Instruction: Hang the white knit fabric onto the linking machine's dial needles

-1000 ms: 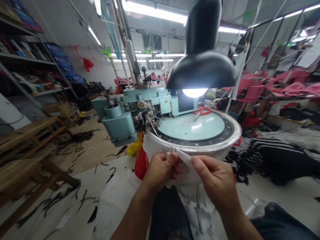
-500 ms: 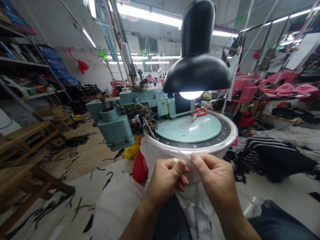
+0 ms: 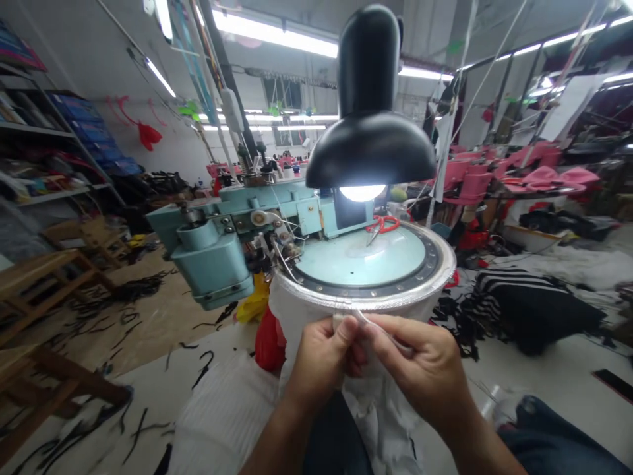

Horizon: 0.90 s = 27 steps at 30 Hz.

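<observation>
A round linking machine (image 3: 361, 260) with a pale green dial stands before me, its rim a ring of fine metal points. White knit fabric (image 3: 297, 323) hangs down from that rim. Just below the near rim, my left hand (image 3: 321, 349) is closed, its thumb and fingers pinching a small white piece of the fabric. Close on its right, my right hand (image 3: 420, 359) is closed with thumb and forefinger on a white knit edge (image 3: 388, 332). The fingertips of both hands nearly meet. Red-handled scissors (image 3: 382, 225) lie on the dial.
A black lamp (image 3: 370, 148) shines low over the dial. The machine's green head (image 3: 212, 264) juts out at left. Wooden stools (image 3: 54, 382) stand on the left, among black scraps on the floor. Striped black fabric (image 3: 529, 303) lies at right; a red bag (image 3: 270, 340) sits below the machine.
My hands have drawn closer together at the near rim. The white edge in my right hand shows more clearly now. The whole view has shifted, so the machine appears farther left.
</observation>
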{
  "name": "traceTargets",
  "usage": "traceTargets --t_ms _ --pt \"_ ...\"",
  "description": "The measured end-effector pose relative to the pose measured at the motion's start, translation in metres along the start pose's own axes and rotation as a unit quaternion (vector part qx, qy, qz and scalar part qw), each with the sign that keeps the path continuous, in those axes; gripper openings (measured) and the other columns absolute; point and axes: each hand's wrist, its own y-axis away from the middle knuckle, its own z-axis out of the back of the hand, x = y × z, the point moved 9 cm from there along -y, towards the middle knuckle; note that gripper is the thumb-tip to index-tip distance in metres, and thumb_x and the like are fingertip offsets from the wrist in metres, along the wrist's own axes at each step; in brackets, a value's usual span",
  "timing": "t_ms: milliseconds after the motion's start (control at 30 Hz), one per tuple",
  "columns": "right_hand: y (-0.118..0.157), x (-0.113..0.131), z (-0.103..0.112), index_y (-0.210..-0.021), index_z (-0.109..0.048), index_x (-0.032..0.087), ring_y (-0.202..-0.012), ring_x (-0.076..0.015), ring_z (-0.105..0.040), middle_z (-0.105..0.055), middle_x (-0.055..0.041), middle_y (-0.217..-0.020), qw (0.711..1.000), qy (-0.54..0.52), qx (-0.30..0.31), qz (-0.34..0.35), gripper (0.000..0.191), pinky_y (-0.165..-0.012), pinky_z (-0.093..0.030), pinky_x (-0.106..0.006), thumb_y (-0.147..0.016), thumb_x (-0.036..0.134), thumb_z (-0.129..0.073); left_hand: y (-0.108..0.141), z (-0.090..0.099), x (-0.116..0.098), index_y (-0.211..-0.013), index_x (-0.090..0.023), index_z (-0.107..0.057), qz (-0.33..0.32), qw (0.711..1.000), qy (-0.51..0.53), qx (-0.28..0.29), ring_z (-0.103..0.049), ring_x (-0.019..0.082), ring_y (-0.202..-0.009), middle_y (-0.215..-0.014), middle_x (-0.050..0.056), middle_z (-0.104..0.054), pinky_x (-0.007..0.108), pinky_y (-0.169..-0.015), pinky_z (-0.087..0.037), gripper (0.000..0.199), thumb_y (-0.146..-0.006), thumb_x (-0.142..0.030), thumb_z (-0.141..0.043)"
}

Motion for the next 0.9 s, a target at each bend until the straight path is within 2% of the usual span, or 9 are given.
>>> traceTargets --t_ms 100,233,367,500,667,833,900 --pt "-0.005 0.002 0.003 -0.088 -0.082 0.021 -0.067 -0.0180 -0.073 -0.080 -0.0031 -0.081 1.000 -0.001 -0.016 -0.004 0.018 -0.058 -0.055 -0.021 -0.089 0.029 -0.065 -0.002 0.001 0.002 -0.069 -0.010 -0.068 0.004 1.000 0.003 0.014 -0.048 0.008 -0.036 -0.048 0.001 -0.059 0.019 -0.037 -0.036 0.060 -0.068 -0.070 -0.073" --pt "-0.004 -0.004 0.006 -0.085 -0.082 0.019 -0.068 -0.0194 -0.072 -0.079 -0.0035 -0.079 0.998 -0.022 -0.039 -0.038 0.022 -0.058 -0.054 -0.022 -0.090 0.032 -0.064 -0.003 0.004 0.000 -0.067 -0.010 -0.068 0.007 1.000 0.024 0.007 -0.046 0.007 -0.034 -0.046 0.001 -0.059 0.018 -0.035 -0.035 0.062 -0.065 -0.072 -0.074" --pt "-0.004 -0.005 0.003 -0.080 -0.081 0.018 -0.061 -0.0167 -0.068 -0.076 -0.0029 -0.073 0.997 -0.003 -0.058 -0.044 0.024 -0.055 -0.050 -0.020 -0.089 0.033 -0.064 0.002 0.002 -0.004 -0.070 -0.011 -0.068 0.000 1.000 0.015 0.006 -0.049 0.008 -0.035 -0.048 0.002 -0.061 0.017 -0.036 -0.035 0.060 -0.069 -0.070 -0.073" --pt "-0.004 0.000 0.003 -0.072 -0.078 0.019 -0.056 -0.0141 -0.065 -0.073 -0.0011 -0.065 0.996 0.032 -0.078 -0.031 0.025 -0.053 -0.048 -0.019 -0.088 0.033 -0.065 0.004 0.003 -0.003 -0.070 -0.010 -0.069 -0.012 1.000 0.008 0.007 -0.049 0.008 -0.035 -0.049 0.002 -0.060 0.017 -0.036 -0.035 0.060 -0.071 -0.070 -0.072" --pt "-0.004 0.007 -0.005 -0.074 -0.077 0.019 -0.053 -0.0118 -0.063 -0.071 0.0004 -0.062 0.998 0.037 -0.049 0.009 0.024 -0.051 -0.045 -0.018 -0.090 0.031 -0.064 0.003 0.001 -0.003 -0.059 -0.011 -0.064 -0.028 0.999 0.000 0.032 -0.047 0.007 -0.035 -0.047 0.002 -0.058 0.017 -0.035 -0.033 0.060 -0.076 -0.068 -0.068" --pt "-0.003 0.014 0.002 -0.067 -0.075 0.020 -0.046 -0.0087 -0.054 -0.064 0.0030 -0.053 0.987 0.115 -0.110 0.025 0.026 -0.049 -0.041 -0.019 -0.088 0.032 -0.066 0.003 0.003 -0.008 -0.057 -0.010 -0.063 -0.036 0.999 -0.024 0.001 -0.049 0.008 -0.036 -0.048 0.003 -0.059 0.017 -0.037 -0.035 0.062 -0.071 -0.070 -0.071" --pt "-0.002 0.008 0.008 -0.065 -0.073 0.020 -0.047 -0.0091 -0.054 -0.064 0.0029 -0.053 0.984 0.123 -0.124 0.016 0.028 -0.049 -0.041 -0.019 -0.088 0.034 -0.067 0.002 -0.003 -0.011 -0.057 -0.010 -0.064 -0.031 0.999 -0.037 0.008 -0.050 0.008 -0.037 -0.047 0.003 -0.059 0.017 -0.038 -0.036 0.062 -0.073 -0.069 -0.071"
